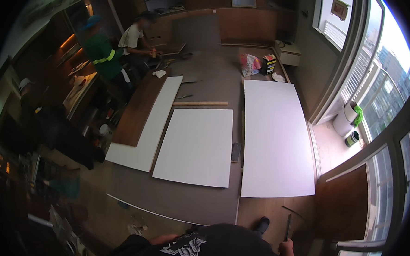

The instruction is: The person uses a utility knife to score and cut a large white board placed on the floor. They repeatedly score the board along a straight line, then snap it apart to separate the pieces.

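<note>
At the lower right, my right hand (285,247) is closed around a long, thin, dark stick-like tool (288,224) that points away from me; its exact kind does not show. By its far end a thin dark curved line crosses the floor. My left hand (164,238) is at the lower edge beside my dark shirt, its fingers hidden. In front of me lie a squarish white panel (195,146) and, to its right, a longer white panel (279,141). On the left a brown board (140,115) overlaps another white panel (162,107).
Two people, one in green (100,50) and one in a light shirt (132,38), are at the far left; a dark-clothed person (57,125) is nearer. A wooden strip (200,103) lies behind the middle panel. A plastic bag (250,65) and black box (268,65) stand far back.
</note>
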Demonstrator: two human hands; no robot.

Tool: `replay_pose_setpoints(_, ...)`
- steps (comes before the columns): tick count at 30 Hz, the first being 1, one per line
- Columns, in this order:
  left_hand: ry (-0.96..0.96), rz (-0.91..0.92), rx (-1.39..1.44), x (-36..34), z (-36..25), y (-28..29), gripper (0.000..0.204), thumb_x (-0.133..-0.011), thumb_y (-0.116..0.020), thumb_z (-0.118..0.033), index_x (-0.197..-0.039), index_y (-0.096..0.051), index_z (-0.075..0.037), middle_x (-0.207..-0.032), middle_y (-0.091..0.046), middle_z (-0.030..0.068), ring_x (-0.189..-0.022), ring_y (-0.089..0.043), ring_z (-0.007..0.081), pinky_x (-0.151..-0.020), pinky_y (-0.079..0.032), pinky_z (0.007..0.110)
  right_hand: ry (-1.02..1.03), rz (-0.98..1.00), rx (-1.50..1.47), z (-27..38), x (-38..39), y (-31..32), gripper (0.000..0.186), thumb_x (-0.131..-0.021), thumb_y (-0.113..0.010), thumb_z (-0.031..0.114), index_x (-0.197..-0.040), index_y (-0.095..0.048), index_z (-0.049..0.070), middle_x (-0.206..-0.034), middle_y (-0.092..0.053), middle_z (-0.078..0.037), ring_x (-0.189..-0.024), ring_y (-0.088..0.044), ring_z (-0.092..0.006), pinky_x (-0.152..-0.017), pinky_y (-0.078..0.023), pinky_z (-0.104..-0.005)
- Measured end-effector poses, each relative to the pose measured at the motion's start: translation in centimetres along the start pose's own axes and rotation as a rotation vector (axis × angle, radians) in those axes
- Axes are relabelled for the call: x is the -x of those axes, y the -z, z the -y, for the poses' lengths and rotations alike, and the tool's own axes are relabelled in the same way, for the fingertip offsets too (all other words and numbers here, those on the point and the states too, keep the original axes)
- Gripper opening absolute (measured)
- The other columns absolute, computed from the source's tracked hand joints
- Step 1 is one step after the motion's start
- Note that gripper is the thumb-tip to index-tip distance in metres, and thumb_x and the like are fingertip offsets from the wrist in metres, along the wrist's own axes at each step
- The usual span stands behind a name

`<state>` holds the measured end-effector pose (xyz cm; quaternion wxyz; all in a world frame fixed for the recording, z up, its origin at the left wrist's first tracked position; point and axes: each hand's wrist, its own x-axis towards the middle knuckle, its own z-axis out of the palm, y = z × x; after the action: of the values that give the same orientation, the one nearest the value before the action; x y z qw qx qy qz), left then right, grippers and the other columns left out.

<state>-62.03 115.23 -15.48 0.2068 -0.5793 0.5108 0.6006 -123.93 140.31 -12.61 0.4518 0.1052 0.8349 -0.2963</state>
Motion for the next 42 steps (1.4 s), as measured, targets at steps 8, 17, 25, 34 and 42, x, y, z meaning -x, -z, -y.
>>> replay_pose_setpoints(8,-0.004,-0.223,0.310,5.8,-4.4,-19.4,0.036,-0.099,-0.054,-0.042,-0.102,-0.068,-0.009,-0.088,-0.070,0.0050,-0.083,-0.067,0.0274,-0.076,-0.051,0.045,0.063,0.210,0.462,7.7,-7.7,9.4,0.036,-0.090,-0.056,0.004,-0.124,-0.055,-0.008,-0.111,-0.063,-0.022,-0.075,-0.069,-0.0358,-0.055,-0.052,-0.0498)
replay_pose_setpoints(17,-0.030,-0.320,0.464,8.0,-11.2,-29.4,0.035,-0.100,-0.053,-0.042,-0.101,-0.066,-0.009,-0.086,-0.070,0.0045,-0.081,-0.067,0.0277,-0.076,-0.051,0.045,0.246,0.128,0.636,10.8,-12.3,14.2,0.034,-0.091,-0.055,0.009,-0.122,-0.061,-0.005,-0.118,-0.067,-0.019,-0.106,-0.066,-0.0292,-0.086,-0.050,-0.0423)
replay_pose_setpoints(25,-0.040,-0.343,0.588,6.7,-12.7,-34.0,0.034,-0.099,-0.054,-0.041,-0.100,-0.066,-0.009,-0.085,-0.070,0.0043,-0.080,-0.067,0.0263,-0.074,-0.051,0.044,0.447,0.338,1.022,12.4,-23.1,16.4,0.035,-0.092,-0.056,0.007,-0.124,-0.062,-0.003,-0.123,-0.067,-0.020,-0.115,-0.065,-0.0295,-0.093,-0.048,-0.0409)
replay_pose_setpoints(34,0.075,-0.374,0.656,8.8,-11.4,-37.6,0.033,-0.099,-0.054,-0.040,-0.099,-0.066,-0.010,-0.084,-0.070,0.0040,-0.078,-0.067,0.0246,-0.071,-0.051,0.042,0.451,0.355,0.979,14.5,-14.5,13.4,0.036,-0.092,-0.058,0.010,-0.126,-0.061,-0.002,-0.123,-0.067,-0.019,-0.116,-0.064,-0.0284,-0.096,-0.047,-0.0392)
replay_pose_setpoints(42,0.088,-0.364,0.663,8.4,-12.4,-37.9,0.032,-0.099,-0.055,-0.040,-0.098,-0.067,-0.010,-0.084,-0.070,0.0038,-0.077,-0.067,0.0232,-0.069,-0.051,0.040,0.508,0.409,0.907,15.4,-11.5,15.8,0.037,-0.093,-0.060,0.012,-0.127,-0.061,-0.002,-0.123,-0.067,-0.019,-0.116,-0.063,-0.0274,-0.098,-0.046,-0.0376)
